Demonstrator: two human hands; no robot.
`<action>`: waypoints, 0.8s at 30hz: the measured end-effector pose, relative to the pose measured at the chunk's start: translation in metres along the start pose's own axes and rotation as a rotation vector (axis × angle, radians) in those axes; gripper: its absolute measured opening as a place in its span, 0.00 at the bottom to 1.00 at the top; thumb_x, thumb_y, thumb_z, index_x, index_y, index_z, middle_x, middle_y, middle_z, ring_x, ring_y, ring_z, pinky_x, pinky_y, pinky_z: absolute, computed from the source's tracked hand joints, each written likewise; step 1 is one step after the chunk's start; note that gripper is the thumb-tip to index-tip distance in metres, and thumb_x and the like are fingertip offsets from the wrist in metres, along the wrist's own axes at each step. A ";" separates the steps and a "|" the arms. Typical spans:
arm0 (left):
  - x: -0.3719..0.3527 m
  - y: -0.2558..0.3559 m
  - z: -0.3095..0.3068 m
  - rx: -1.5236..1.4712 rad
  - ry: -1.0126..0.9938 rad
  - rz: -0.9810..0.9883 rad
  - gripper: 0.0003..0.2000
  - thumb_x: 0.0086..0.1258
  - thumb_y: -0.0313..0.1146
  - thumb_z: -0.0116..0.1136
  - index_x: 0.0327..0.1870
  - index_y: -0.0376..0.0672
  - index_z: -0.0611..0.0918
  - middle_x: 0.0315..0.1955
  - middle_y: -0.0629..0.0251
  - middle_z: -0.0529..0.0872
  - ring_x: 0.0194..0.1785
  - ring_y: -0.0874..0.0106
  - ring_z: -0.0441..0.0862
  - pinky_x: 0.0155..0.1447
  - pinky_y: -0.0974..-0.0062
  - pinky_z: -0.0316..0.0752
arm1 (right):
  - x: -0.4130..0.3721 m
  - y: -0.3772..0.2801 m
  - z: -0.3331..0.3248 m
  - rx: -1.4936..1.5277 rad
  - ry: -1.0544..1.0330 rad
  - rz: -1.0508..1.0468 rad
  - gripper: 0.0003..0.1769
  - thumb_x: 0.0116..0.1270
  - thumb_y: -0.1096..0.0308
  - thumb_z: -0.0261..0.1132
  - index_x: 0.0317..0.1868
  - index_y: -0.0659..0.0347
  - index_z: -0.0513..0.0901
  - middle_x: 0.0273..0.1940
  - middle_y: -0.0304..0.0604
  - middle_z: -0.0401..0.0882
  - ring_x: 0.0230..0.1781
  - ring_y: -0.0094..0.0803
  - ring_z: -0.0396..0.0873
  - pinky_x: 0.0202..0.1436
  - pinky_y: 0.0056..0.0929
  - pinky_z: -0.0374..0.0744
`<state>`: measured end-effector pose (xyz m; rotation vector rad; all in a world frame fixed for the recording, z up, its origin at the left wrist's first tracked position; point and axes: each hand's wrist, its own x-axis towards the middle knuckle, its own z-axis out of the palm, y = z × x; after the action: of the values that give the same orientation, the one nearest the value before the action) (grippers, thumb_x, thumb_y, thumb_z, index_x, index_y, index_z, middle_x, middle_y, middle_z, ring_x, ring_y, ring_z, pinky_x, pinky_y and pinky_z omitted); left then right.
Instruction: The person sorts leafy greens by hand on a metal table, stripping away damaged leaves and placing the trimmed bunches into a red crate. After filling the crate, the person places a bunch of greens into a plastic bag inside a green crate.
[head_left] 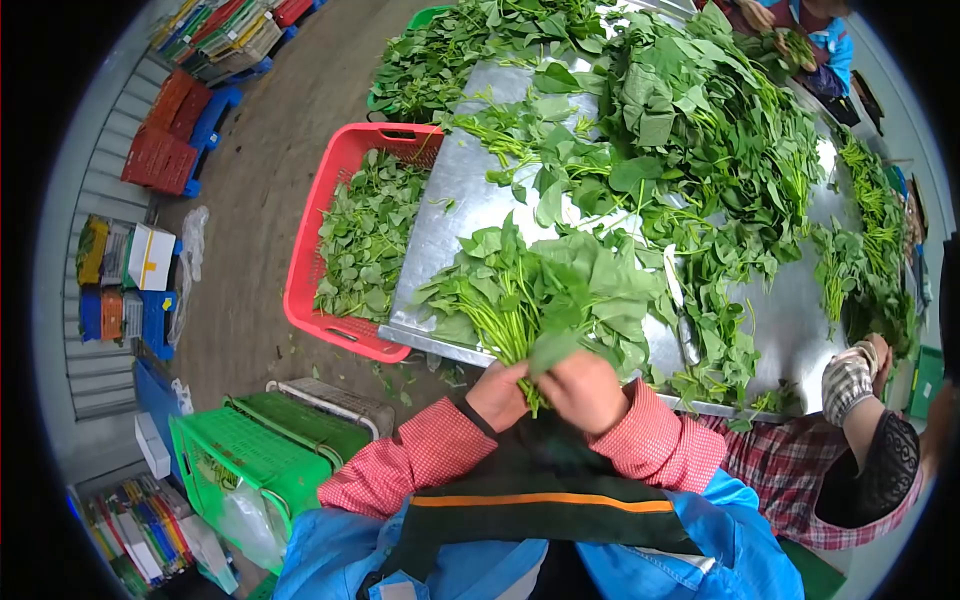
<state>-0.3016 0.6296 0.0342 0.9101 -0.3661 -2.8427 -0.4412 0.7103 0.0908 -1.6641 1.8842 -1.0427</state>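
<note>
A bunch of leafy greens stands over the near edge of the metal table, leaves away from me and stems toward me. My left hand is closed around the lower stems. Close beside it, my right hand has its fingers closed at the stems, with a slightly blurred leaf rising from its grip. Loose leaves lie on the table just beyond the right hand. A knife with a pale blade rests among the greens to the right.
The metal table carries large heaps of greens. At its left, a red crate holds loose leaves. Green crates stand at lower left. One co-worker's patterned sleeve is at right; another person's hand is at the far end.
</note>
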 end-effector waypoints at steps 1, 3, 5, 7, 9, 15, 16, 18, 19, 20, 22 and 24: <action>0.000 -0.002 0.000 0.012 0.003 0.017 0.15 0.72 0.29 0.51 0.59 0.40 0.73 0.49 0.63 0.80 0.49 0.70 0.80 0.52 0.68 0.77 | 0.002 -0.007 -0.004 -0.021 -0.081 -0.106 0.05 0.58 0.72 0.63 0.34 0.61 0.77 0.29 0.46 0.77 0.29 0.44 0.79 0.32 0.35 0.77; -0.001 -0.004 0.008 -0.035 -0.004 0.097 0.15 0.72 0.27 0.51 0.59 0.39 0.73 0.47 0.62 0.81 0.48 0.69 0.80 0.52 0.69 0.77 | 0.005 -0.015 -0.006 -0.131 -0.213 -0.263 0.05 0.57 0.73 0.61 0.35 0.59 0.76 0.31 0.45 0.77 0.34 0.43 0.79 0.34 0.35 0.79; -0.002 0.000 0.008 0.005 0.050 0.063 0.15 0.71 0.24 0.50 0.59 0.38 0.73 0.49 0.59 0.80 0.50 0.67 0.80 0.55 0.69 0.77 | 0.006 -0.027 0.000 0.009 -0.330 -0.334 0.04 0.59 0.72 0.60 0.36 0.59 0.76 0.31 0.45 0.77 0.34 0.42 0.79 0.34 0.35 0.79; 0.001 0.008 0.008 0.133 0.106 -0.011 0.15 0.74 0.27 0.48 0.59 0.39 0.72 0.47 0.59 0.82 0.49 0.67 0.81 0.53 0.68 0.78 | 0.007 -0.043 0.005 0.257 -0.471 -0.385 0.04 0.62 0.71 0.58 0.36 0.60 0.76 0.31 0.43 0.76 0.33 0.41 0.79 0.34 0.35 0.78; 0.006 0.004 0.003 0.070 0.055 0.026 0.15 0.75 0.30 0.47 0.60 0.40 0.71 0.47 0.58 0.82 0.49 0.67 0.82 0.54 0.67 0.78 | 0.024 -0.027 0.000 0.445 -0.046 -0.235 0.06 0.65 0.67 0.59 0.36 0.61 0.74 0.27 0.40 0.74 0.27 0.35 0.76 0.30 0.32 0.75; 0.004 0.009 0.008 -0.040 -0.036 -0.080 0.18 0.73 0.33 0.47 0.62 0.40 0.69 0.51 0.56 0.81 0.56 0.64 0.78 0.62 0.63 0.71 | 0.037 0.027 -0.028 0.153 0.102 0.514 0.21 0.61 0.55 0.67 0.44 0.62 0.73 0.22 0.41 0.74 0.20 0.33 0.75 0.26 0.32 0.73; 0.005 0.007 0.006 -0.037 -0.041 -0.101 0.19 0.73 0.33 0.47 0.63 0.40 0.69 0.51 0.55 0.81 0.56 0.65 0.78 0.62 0.63 0.71 | 0.039 0.016 -0.029 0.043 -0.052 0.546 0.23 0.59 0.54 0.68 0.45 0.63 0.73 0.21 0.44 0.75 0.21 0.38 0.77 0.26 0.36 0.73; 0.010 0.004 0.000 -0.024 -0.053 -0.135 0.19 0.73 0.33 0.47 0.63 0.40 0.68 0.51 0.55 0.81 0.56 0.65 0.78 0.62 0.64 0.70 | 0.033 0.035 -0.005 -0.218 0.092 0.303 0.22 0.59 0.53 0.67 0.42 0.63 0.75 0.19 0.46 0.74 0.22 0.44 0.79 0.26 0.40 0.74; 0.010 0.006 0.001 -0.036 -0.042 -0.142 0.19 0.72 0.32 0.47 0.62 0.39 0.69 0.51 0.55 0.81 0.55 0.65 0.79 0.60 0.64 0.72 | 0.033 0.041 0.000 -0.130 0.111 0.375 0.20 0.59 0.54 0.68 0.39 0.63 0.76 0.18 0.45 0.73 0.20 0.41 0.77 0.25 0.39 0.73; 0.008 0.008 0.004 -0.048 -0.027 -0.149 0.18 0.72 0.31 0.48 0.61 0.37 0.70 0.50 0.55 0.81 0.54 0.65 0.79 0.58 0.65 0.73 | 0.033 0.045 0.003 -0.039 0.128 0.447 0.19 0.59 0.55 0.68 0.37 0.63 0.76 0.17 0.44 0.72 0.18 0.38 0.76 0.24 0.37 0.72; 0.004 0.013 0.013 -0.077 -0.011 -0.146 0.17 0.71 0.30 0.48 0.60 0.36 0.71 0.50 0.56 0.81 0.53 0.65 0.80 0.57 0.66 0.74 | 0.029 0.061 0.009 0.435 0.209 0.622 0.16 0.61 0.60 0.68 0.30 0.64 0.76 0.15 0.37 0.67 0.16 0.23 0.67 0.20 0.28 0.66; 0.002 0.015 0.023 -0.115 -0.016 -0.126 0.18 0.71 0.31 0.49 0.60 0.37 0.71 0.51 0.57 0.81 0.53 0.65 0.80 0.58 0.66 0.74 | 0.024 0.075 -0.002 0.433 0.172 0.649 0.10 0.68 0.66 0.64 0.31 0.64 0.77 0.20 0.27 0.69 0.21 0.12 0.62 0.21 0.18 0.61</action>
<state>-0.3156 0.6187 0.0555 0.9194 -0.1493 -2.9497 -0.4961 0.6882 0.0393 -0.6677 1.9181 -1.2056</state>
